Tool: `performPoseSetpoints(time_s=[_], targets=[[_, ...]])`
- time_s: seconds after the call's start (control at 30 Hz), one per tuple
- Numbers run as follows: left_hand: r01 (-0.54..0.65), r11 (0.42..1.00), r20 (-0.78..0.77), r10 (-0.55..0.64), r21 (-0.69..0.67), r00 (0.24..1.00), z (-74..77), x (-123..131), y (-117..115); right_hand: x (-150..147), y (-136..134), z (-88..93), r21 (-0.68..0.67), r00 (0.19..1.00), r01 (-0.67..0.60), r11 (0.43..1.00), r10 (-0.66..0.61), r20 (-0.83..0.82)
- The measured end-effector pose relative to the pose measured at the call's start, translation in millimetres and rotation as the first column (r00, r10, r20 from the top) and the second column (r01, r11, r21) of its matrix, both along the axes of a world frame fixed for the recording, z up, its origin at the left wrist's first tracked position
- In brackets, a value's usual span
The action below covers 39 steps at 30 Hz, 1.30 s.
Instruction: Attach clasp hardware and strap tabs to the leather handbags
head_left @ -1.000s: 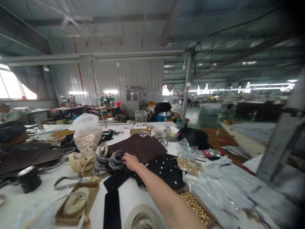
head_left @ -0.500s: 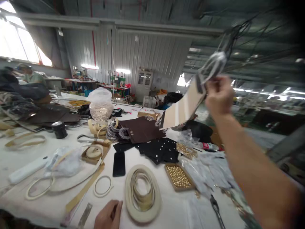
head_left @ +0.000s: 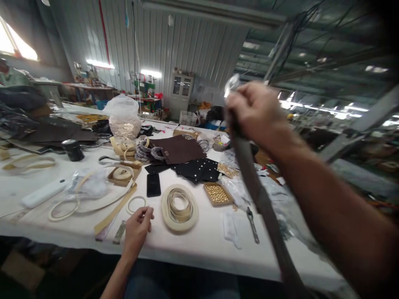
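My right hand (head_left: 255, 108) is raised at the right, shut on the top of a dark brown bag panel (head_left: 260, 195). The panel hangs almost edge-on and is smeared by motion. Clear plastic wrap (head_left: 231, 86) shows above my fingers, probably around its handle. My left hand (head_left: 139, 226) is low over the table with its fingers curled in, and I see nothing in it. Close to its fingertips lies a small ring of cream tape (head_left: 136, 205). To its right is a large coil of cream strip (head_left: 180, 226).
Brown panels with wrapped handles (head_left: 181, 149) are stacked mid-table. Nearer lie dotted black pieces (head_left: 198, 170), a phone (head_left: 153, 185), a box of gold studs (head_left: 218, 194) and a dark-handled tool (head_left: 252, 226). A black jar (head_left: 72, 150) stands left. A person (head_left: 12, 74) sits far left.
The bag panel has swung from showing its tan striped side to hanging nearly edge-on. My right hand has moved left in view. The view has tilted down, showing more of the table's front edge.
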<state>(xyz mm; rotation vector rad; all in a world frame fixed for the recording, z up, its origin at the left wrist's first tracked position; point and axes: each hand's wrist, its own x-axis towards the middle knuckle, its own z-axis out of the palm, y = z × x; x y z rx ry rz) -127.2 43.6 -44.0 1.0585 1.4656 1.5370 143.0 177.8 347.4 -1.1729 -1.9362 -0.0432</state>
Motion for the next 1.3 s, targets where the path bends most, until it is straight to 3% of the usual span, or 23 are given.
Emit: performPoseSetpoints(time_s=[0.03, 0.07, 0.13, 0.2, 0.27, 0.33, 0.4, 0.53, 0.63, 0.77, 0.9, 1.13, 1.3], targets=[[0.038, 0.999, 0.034, -0.039, 0.016, 0.999, 8.6, 0.0, 1.7, -15.3, -2.1, -17.0, 0.059, 1.0, 0.011, 0.998, -0.013, 0.018], [0.089, 0.996, 0.084, -0.091, 0.026, 0.992, 16.3, 0.9, 4.1, -32.1, -2.2, -42.6, 0.019, 0.999, 0.01, 1.0, -0.01, 0.043], [0.212, 0.977, 0.212, -0.214, 0.031, 0.954, 26.9, 4.7, 11.3, -65.0, 2.9, -111.5, -0.17, 0.997, 0.045, 0.984, -0.035, 0.063], [0.303, 0.953, 0.334, -0.287, 0.004, 0.898, 28.5, 9.4, 22.2, -90.4, 12.0, -186.1, -0.327, 0.995, 0.096, 0.94, -0.086, 0.044], [0.33, 0.942, 0.366, -0.287, -0.058, 0.885, 21.0, 12.3, 35.6, -104.3, 19.3, -247.3, -0.432, 0.995, 0.092, 0.897, -0.102, 0.001], [0.278, 0.951, 0.261, -0.237, -0.132, 0.936, 7.9, 12.2, 48.7, -105.3, 20.9, -288.1, -0.473, 0.997, 0.049, 0.88, -0.074, -0.034], [0.201, 0.967, 0.071, -0.192, -0.159, 0.979, -5.5, 10.7, 59.3, -92.3, 17.6, -312.8, -0.477, 0.996, 0.009, 0.879, -0.048, -0.07], [0.118, 0.987, -0.269, -0.142, -0.105, 0.953, -17.0, 17.2, 76.0, -35.9, 12.4, -345.5, -0.409, 0.995, 0.02, 0.912, -0.06, -0.085], [0.077, 0.997, -0.499, -0.077, -0.021, 0.863, -12.1, 33.1, 93.5, 3.6, 19.8, -368.2, -0.362, 0.995, 0.085, 0.928, -0.062, 0.074], [0.056, 0.998, -0.656, -0.059, -0.025, 0.753, -8.2, 47.8, 121.1, 21.6, 37.6, -389.8, -0.389, 0.987, 0.053, 0.92, 0.012, 0.163], [0.086, 0.995, -0.686, -0.091, -0.041, 0.722, -17.0, 46.2, 137.5, 18.5, 51.4, -394.2, -0.394, 0.993, 0.024, 0.919, 0.024, 0.116], [0.037, 0.993, -0.573, 0.036, 0.115, 0.819, -17.7, 48.2, 132.7, 10.4, 60.2, -378.9, -0.341, 0.999, -0.028, 0.94, 0.033, 0.01], [-0.046, 0.993, -0.47, 0.091, 0.106, 0.878, -17.5, 41.0, 124.7, 8.2, 70.5, -370.1, -0.226, 0.989, -0.119, 0.967, 0.096, -0.114]])
